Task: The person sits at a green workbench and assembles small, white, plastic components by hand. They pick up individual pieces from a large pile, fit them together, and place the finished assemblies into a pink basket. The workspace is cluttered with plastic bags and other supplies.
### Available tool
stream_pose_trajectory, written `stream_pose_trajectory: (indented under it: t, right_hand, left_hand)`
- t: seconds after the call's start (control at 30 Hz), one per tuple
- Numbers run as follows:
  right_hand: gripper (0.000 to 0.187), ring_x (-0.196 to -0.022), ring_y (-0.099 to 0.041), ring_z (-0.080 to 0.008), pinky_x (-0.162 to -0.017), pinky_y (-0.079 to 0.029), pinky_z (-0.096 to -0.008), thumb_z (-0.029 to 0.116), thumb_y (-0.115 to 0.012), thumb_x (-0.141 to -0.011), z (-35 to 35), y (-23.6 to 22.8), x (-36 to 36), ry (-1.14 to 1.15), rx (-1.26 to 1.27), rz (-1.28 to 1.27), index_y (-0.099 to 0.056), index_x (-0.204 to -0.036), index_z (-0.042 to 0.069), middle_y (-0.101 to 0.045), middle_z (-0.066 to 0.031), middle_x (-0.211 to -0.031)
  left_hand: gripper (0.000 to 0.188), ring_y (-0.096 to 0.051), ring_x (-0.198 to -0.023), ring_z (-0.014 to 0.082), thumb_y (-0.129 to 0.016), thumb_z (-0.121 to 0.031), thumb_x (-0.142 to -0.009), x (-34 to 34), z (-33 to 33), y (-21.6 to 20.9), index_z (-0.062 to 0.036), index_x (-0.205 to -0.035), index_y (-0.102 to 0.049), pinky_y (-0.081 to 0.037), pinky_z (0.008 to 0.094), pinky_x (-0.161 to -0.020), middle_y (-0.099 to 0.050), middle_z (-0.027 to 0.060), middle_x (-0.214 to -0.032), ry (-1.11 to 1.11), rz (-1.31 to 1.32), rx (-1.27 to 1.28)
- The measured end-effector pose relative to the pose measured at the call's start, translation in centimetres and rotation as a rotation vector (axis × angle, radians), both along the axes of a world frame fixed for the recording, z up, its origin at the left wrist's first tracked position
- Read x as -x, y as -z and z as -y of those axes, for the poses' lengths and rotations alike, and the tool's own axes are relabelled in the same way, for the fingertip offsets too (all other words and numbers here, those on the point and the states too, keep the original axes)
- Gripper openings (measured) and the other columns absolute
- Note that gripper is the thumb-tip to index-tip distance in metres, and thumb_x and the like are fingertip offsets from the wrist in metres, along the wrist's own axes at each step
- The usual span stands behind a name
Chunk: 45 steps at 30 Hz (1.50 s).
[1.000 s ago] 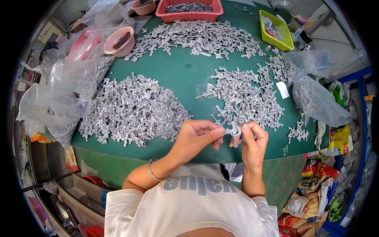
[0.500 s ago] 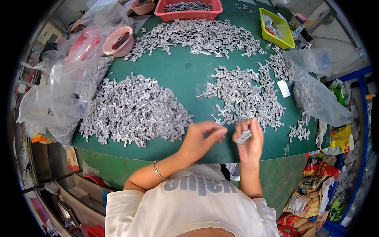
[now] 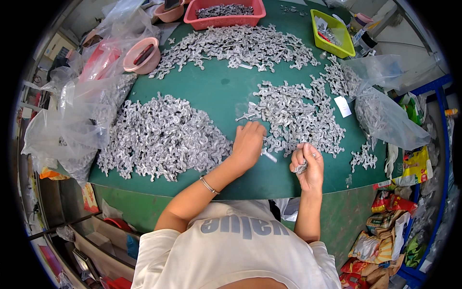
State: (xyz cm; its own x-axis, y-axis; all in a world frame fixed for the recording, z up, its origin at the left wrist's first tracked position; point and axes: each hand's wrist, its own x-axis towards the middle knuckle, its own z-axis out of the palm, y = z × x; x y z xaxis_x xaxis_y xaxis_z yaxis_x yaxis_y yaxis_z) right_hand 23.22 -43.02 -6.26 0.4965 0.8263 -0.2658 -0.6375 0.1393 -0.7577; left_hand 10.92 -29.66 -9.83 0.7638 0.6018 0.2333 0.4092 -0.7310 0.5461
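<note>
My right hand (image 3: 308,166) is closed round a few small grey metal parts (image 3: 301,167), just in front of the right-hand pile. Over the table, at the left edge of that pile of grey metal castings (image 3: 298,111), my left hand (image 3: 249,144) has its fingers curled downward. Its fingertips are hidden, so what they hold does not show. Just beyond the fingers lies a loose casting (image 3: 248,116). A pale elongated piece (image 3: 269,155) rests right of the left hand. Left of my left forearm spreads a larger heap of castings (image 3: 161,137).
A long band of castings (image 3: 236,45) lies across the back of the green table (image 3: 207,84). Behind it stands a red basket (image 3: 224,21); a yellow-green basket (image 3: 332,41) is at the back right. Plastic bags (image 3: 72,115) and a pink bowl (image 3: 142,57) line the left side.
My left hand has moved away from the right hand, forward to the left edge of the right-hand pile. My right hand has closed more tightly and shifted slightly right.
</note>
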Motion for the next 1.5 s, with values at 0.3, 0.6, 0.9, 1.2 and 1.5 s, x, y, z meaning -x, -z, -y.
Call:
stream_pose_trajectory:
  t: [0.3, 0.6, 0.9, 1.2, 1.5]
  right_hand:
    - [0.029, -0.056, -0.050, -0.0088, -0.049, -0.045, -0.0241, 0.000, -0.054, -0.080, -0.9, -1.6, 1.6, 0.052, 0.144, 0.590, -0.054, -0.109, -0.003, -0.057, -0.0102, -0.092]
    - [0.007, -0.056, -0.053, -0.0121, -0.047, -0.044, -0.0232, -0.003, -0.055, -0.077, -0.5, -4.0, 2.7, 0.109, -0.057, 0.763, -0.057, -0.083, -0.006, -0.055, -0.0124, -0.085]
    - [0.016, -0.051, -0.053, -0.0143, -0.042, -0.043, -0.0249, 0.007, -0.050, -0.085, 0.3, -5.5, 3.5, 0.073, -0.055, 0.345, -0.052, -0.074, -0.005, -0.054, -0.0107, -0.073]
    - [0.017, -0.050, -0.053, -0.0147, -0.043, -0.045, -0.0253, 0.009, -0.050, -0.086, 0.3, -5.6, 3.8, 0.084, -0.089, 0.318, -0.052, -0.075, -0.005, -0.054, -0.0105, -0.072]
    - [0.018, -0.051, -0.052, -0.0134, -0.045, -0.044, -0.0239, 0.009, -0.048, -0.087, 0.2, -5.9, 3.7, 0.037, -0.160, 0.378, -0.049, -0.073, -0.004, -0.053, -0.0111, -0.072]
  left_hand:
    - [0.017, -0.058, -0.073, 0.0157, -0.057, 0.004, -0.075, 1.8, -0.2, -3.4, 0.0019, -0.092, -0.059, -0.046, 0.0251, -0.067, -0.060, 0.0072, -0.082, -0.094, 0.502, 0.780]
    - [0.019, -0.056, -0.068, 0.0117, -0.058, -0.011, -0.083, 3.6, 1.4, -8.0, 0.0041, -0.093, -0.059, -0.046, 0.0219, -0.063, -0.060, 0.0073, -0.081, 0.075, 0.544, 1.789]
    - [0.018, -0.052, -0.058, 0.0112, -0.057, -0.015, -0.083, 4.0, 2.6, -9.1, 0.0032, -0.083, -0.060, -0.041, 0.0214, -0.051, -0.058, 0.0071, -0.070, 0.111, 0.502, 1.509]
    - [0.016, -0.052, -0.058, 0.0104, -0.058, -0.012, -0.082, 4.3, 3.0, -9.4, 0.0040, -0.080, -0.060, -0.041, 0.0211, -0.052, -0.058, 0.0074, -0.071, 0.177, 0.525, 1.481]
    - [0.008, -0.055, -0.061, 0.0094, -0.059, -0.001, -0.079, 4.8, 3.5, -10.9, 0.0054, -0.084, -0.061, -0.045, 0.0205, -0.055, -0.058, 0.0069, -0.075, 0.249, 0.499, 1.395]
